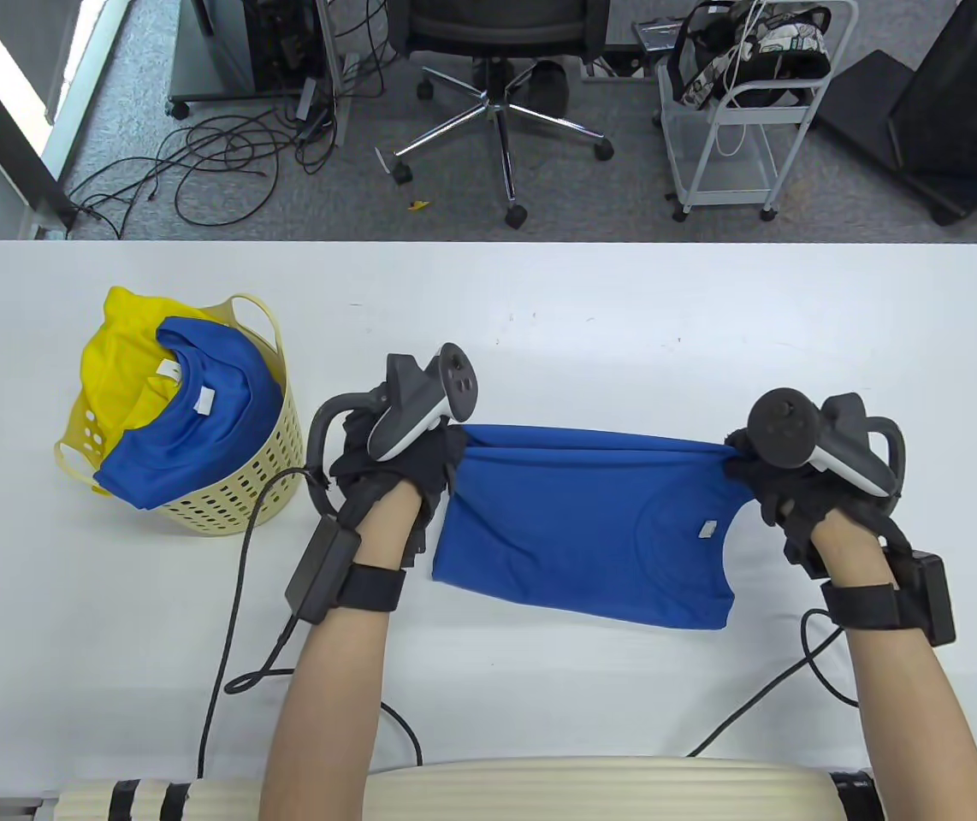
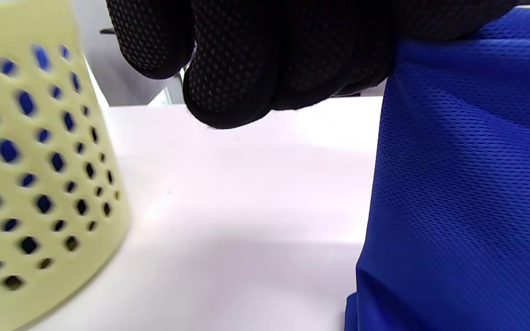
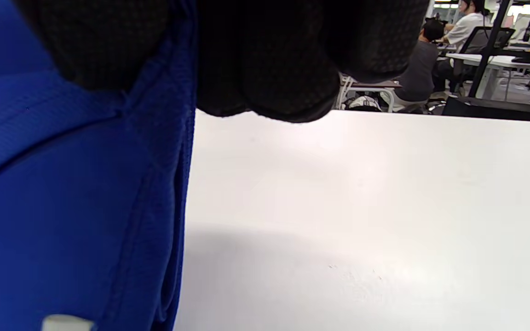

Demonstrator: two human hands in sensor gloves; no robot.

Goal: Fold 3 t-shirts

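A blue t-shirt (image 1: pixel 578 522) hangs stretched between my two hands just above the white table (image 1: pixel 540 299), its lower edge lying on the tabletop. My left hand (image 1: pixel 433 457) grips the shirt's left end; in the left wrist view the curled gloved fingers (image 2: pixel 233 69) clamp the blue mesh cloth (image 2: pixel 467 184). My right hand (image 1: pixel 762 479) grips the right end near the collar, whose white label (image 1: pixel 708 528) shows. In the right wrist view the fingers (image 3: pixel 265 59) pinch the blue fabric (image 3: pixel 62 207). A second blue t-shirt (image 1: pixel 189 419) and a yellow t-shirt (image 1: pixel 125 351) lie in the basket.
A pale yellow perforated basket (image 1: pixel 262 475) stands at the table's left, close to my left hand, and also shows in the left wrist view (image 2: pixel 30 184). Glove cables (image 1: pixel 236 590) trail over the near table edge. An office chair (image 1: pixel 497 77) and a white cart (image 1: pixel 737 111) stand beyond the table.
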